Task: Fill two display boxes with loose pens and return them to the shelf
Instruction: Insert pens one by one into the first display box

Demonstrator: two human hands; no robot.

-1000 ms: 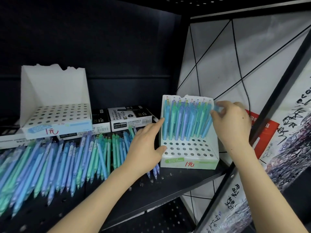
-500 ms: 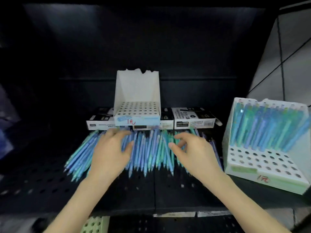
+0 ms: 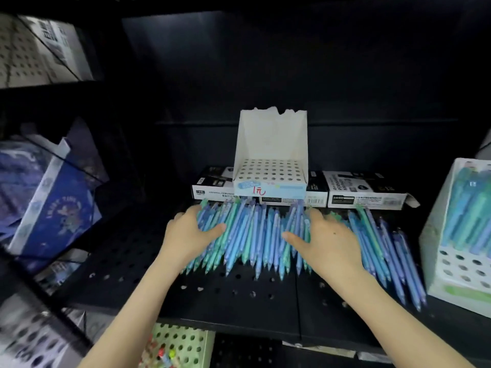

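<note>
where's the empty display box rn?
Head view, centre: the empty display box sits at the back of the shelf, midway along the row of marker boxes, directly behind the loose pens.

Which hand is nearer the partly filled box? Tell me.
Right. The right hand lies on the pens mid-pile, closer to the partly filled box; the left hand lies at the pile's left end.

One empty display box point(image 3: 271, 139), one filled display box point(image 3: 435, 235), three marker cartons point(image 3: 366, 193), two hands point(image 3: 188, 235), pens point(image 3: 252, 235) beyond counting
</note>
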